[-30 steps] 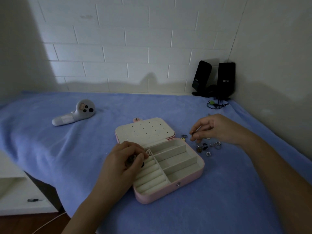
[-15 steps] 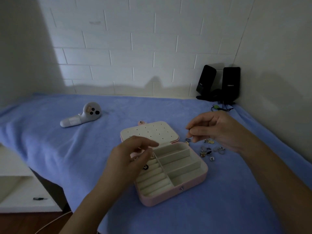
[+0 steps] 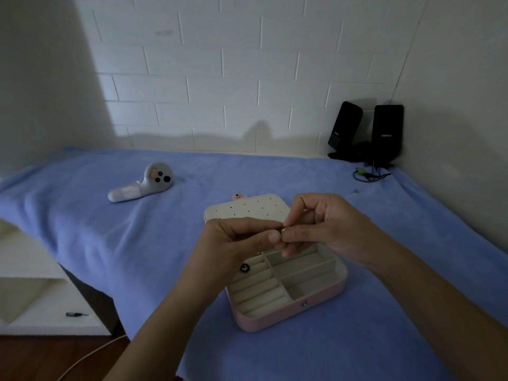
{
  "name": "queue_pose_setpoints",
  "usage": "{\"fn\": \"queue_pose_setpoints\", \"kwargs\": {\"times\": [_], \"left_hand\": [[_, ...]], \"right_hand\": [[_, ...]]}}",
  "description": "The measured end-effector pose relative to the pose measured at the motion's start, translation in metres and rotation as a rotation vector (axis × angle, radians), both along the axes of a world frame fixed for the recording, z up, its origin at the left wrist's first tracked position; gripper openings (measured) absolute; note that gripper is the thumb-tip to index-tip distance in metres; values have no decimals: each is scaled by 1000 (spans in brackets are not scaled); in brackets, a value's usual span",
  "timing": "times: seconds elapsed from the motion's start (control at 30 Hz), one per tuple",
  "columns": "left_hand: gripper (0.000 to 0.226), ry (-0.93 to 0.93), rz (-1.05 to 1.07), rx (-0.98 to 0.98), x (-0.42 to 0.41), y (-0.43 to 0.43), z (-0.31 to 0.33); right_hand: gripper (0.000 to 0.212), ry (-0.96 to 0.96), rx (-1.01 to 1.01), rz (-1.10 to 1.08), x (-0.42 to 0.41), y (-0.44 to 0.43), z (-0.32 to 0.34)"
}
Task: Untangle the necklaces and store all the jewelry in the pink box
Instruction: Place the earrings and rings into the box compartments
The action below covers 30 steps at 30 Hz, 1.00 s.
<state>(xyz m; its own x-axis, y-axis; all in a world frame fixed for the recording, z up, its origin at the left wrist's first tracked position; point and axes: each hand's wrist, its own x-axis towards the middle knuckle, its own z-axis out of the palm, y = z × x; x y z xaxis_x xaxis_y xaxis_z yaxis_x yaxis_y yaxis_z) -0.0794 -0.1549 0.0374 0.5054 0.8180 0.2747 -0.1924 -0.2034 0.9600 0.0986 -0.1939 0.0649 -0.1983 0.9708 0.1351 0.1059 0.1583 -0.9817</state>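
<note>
While the left hand (image 3: 239, 240) and the right hand (image 3: 324, 226) were joined fingertip to fingertip, both pinching a small gold-toned piece (image 3: 283, 229), the open pink box (image 3: 288, 314) lay directly beneath them, its ring slots (image 3: 258, 295) on the near left side, closer to the left hand.

You have a blue blanket (image 3: 82, 215) spread over the bench. On its left part lies a white handheld controller (image 3: 141, 183). In the far right corner two black speakers (image 3: 388, 130) stand side by side by the brick wall (image 3: 220, 64), with a thin cable (image 3: 368, 174) just before them. A small screwdriver (image 3: 75, 314) lies on the white shelf (image 3: 33, 298) to your left.
</note>
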Motion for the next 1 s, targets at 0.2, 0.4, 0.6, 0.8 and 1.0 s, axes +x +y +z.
{"fn": "queue_pose_setpoints", "kwargs": {"times": [0.2, 0.4, 0.6, 0.8, 1.0], "left_hand": [[13, -22, 8, -13, -4, -2, -1], [14, 47, 166, 144, -7, -5, -5], [8, 44, 197, 202, -8, -7, -7], [7, -11, 94, 135, -4, -5, -10], [7, 39, 43, 157, -6, -4, -12]], "right_hand": [[6, 10, 6, 9, -1, 0, 0], [3, 69, -48, 34, 0, 2, -2], [7, 109, -19, 40, -3, 4, -3], [4, 38, -24, 43, -1, 3, -6], [5, 130, 27, 53, -4, 2, -6]]}}
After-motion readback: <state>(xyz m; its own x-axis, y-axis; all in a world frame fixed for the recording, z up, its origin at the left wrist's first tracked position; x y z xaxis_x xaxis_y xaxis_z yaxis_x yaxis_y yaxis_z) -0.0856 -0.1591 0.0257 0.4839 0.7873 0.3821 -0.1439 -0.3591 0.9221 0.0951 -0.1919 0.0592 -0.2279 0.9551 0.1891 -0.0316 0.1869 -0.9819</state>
